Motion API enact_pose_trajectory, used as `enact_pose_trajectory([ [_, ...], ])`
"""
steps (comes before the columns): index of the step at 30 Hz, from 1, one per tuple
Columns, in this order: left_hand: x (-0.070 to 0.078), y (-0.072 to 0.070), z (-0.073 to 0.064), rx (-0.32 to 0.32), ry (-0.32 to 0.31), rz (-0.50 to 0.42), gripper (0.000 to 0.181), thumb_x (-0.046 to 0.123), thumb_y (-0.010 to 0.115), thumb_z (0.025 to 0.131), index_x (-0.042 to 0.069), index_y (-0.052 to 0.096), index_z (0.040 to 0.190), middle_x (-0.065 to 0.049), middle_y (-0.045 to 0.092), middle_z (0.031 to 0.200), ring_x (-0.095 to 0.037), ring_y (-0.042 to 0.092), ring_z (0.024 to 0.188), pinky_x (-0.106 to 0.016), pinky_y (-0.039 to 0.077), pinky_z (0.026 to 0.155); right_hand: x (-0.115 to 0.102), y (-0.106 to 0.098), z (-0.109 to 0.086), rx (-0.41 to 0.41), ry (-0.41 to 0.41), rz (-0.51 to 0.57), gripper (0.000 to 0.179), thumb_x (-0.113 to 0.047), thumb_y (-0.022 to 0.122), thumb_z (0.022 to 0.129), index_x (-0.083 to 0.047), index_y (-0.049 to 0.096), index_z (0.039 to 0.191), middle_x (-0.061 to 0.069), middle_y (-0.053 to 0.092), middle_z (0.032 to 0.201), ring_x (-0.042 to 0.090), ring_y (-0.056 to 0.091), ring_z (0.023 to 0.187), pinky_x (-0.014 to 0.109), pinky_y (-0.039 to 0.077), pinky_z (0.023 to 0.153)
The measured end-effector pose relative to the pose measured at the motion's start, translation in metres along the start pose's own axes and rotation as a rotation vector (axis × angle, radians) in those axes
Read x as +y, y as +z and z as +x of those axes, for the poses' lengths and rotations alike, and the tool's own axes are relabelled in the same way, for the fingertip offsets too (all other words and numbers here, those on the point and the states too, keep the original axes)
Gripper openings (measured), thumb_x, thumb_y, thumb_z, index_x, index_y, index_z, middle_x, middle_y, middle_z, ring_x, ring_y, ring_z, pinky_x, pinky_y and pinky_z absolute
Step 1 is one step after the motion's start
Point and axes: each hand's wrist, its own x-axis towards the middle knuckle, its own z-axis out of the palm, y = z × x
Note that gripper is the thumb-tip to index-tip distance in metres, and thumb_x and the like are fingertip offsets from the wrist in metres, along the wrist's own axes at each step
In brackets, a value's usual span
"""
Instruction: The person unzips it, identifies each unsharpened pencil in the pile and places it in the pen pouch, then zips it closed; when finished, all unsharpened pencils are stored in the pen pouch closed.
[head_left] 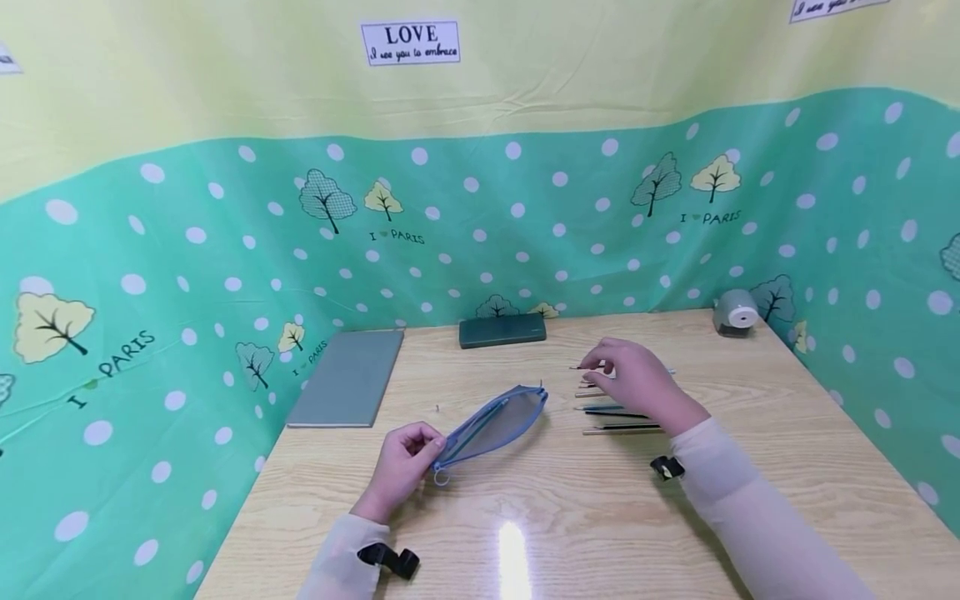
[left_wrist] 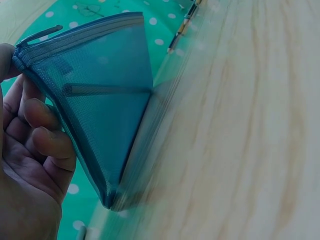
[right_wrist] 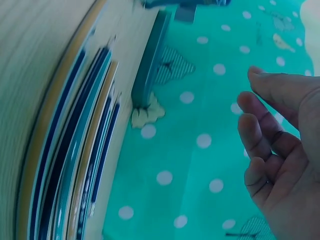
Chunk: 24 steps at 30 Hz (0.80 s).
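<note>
Several pencils (head_left: 626, 428) are lying beneath your loosely spread right hand (head_left: 637, 379); your left hand (head_left: 405, 462) is pinching a pouch (head_left: 498, 422).

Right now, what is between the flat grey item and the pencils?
In the head view, the blue mesh pouch, held by the left hand, is between the flat grey item and the pencils, with a tiny object, too small to identify.

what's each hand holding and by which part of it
The left hand holds the pouch by the corner near its zip pull; the right hand holds nothing.
</note>
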Motion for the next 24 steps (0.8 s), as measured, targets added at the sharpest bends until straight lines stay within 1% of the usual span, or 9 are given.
enact_pose_trajectory([
  [4, 0.0, 0.0, 0.0, 0.0, -0.008, -0.002, 0.011, 0.006, 0.071, 0.1, 0.004, 0.072, 0.089, -0.001, 0.063, 0.069, -0.006, 0.048, 0.052, -0.022, 0.042, 0.044, 0.016, -0.004, -0.001, -0.024, 0.055, 0.001, 0.007, -0.019, 0.08, 0.094, -0.022, 0.079, 0.1, -0.01, 0.067, 0.093, 0.015, 0.06, 0.082, 0.037, 0.051, 0.071],
  [9, 0.0, 0.0, 0.0, 0.001, -0.005, 0.006, 0.011, 0.007, 0.071, 0.1, 0.004, 0.072, 0.089, -0.002, 0.063, 0.069, -0.006, 0.049, 0.052, -0.022, 0.042, 0.044, 0.035, -0.004, -0.001, -0.074, 0.121, 0.009, 0.012, -0.016, 0.079, 0.094, -0.017, 0.079, 0.106, -0.005, 0.069, 0.098, 0.019, 0.061, 0.086, 0.04, 0.051, 0.074],
  [13, 0.0, 0.0, 0.001, -0.001, 0.002, 0.006, 0.012, 0.007, 0.07, 0.1, 0.004, 0.071, 0.089, -0.002, 0.063, 0.069, -0.006, 0.048, 0.052, -0.022, 0.041, 0.043, 0.049, -0.002, -0.001, -0.112, 0.186, 0.045, 0.011, -0.013, 0.079, 0.094, -0.015, 0.079, 0.105, -0.003, 0.068, 0.097, 0.02, 0.06, 0.086, 0.039, 0.05, 0.073],
  [16, 0.0, 0.0, 0.0, -0.003, -0.005, -0.001, 0.012, 0.007, 0.07, 0.1, 0.004, 0.071, 0.089, -0.002, 0.063, 0.069, -0.006, 0.048, 0.052, -0.022, 0.041, 0.044, 0.058, 0.001, -0.002, -0.142, 0.229, 0.08, 0.011, -0.012, 0.079, 0.094, -0.015, 0.079, 0.105, -0.002, 0.069, 0.097, 0.02, 0.059, 0.085, 0.039, 0.051, 0.072],
  [20, 0.002, 0.0, 0.0, -0.005, -0.011, -0.01, 0.012, 0.007, 0.07, 0.1, 0.004, 0.071, 0.089, -0.001, 0.063, 0.069, -0.006, 0.049, 0.053, -0.021, 0.042, 0.045, 0.067, 0.005, -0.004, -0.171, 0.255, 0.114, 0.014, -0.011, 0.079, 0.094, -0.011, 0.079, 0.108, 0.0, 0.07, 0.099, 0.02, 0.06, 0.086, 0.039, 0.052, 0.073],
  [24, 0.001, 0.0, 0.0, -0.008, 0.008, -0.01, 0.011, 0.006, 0.07, 0.1, 0.004, 0.072, 0.089, 0.0, 0.062, 0.069, -0.005, 0.048, 0.053, -0.022, 0.042, 0.045, 0.073, 0.006, -0.006, -0.198, 0.284, 0.138, 0.013, -0.01, 0.078, 0.094, -0.009, 0.079, 0.107, 0.002, 0.07, 0.097, 0.021, 0.061, 0.084, 0.039, 0.052, 0.072],
])
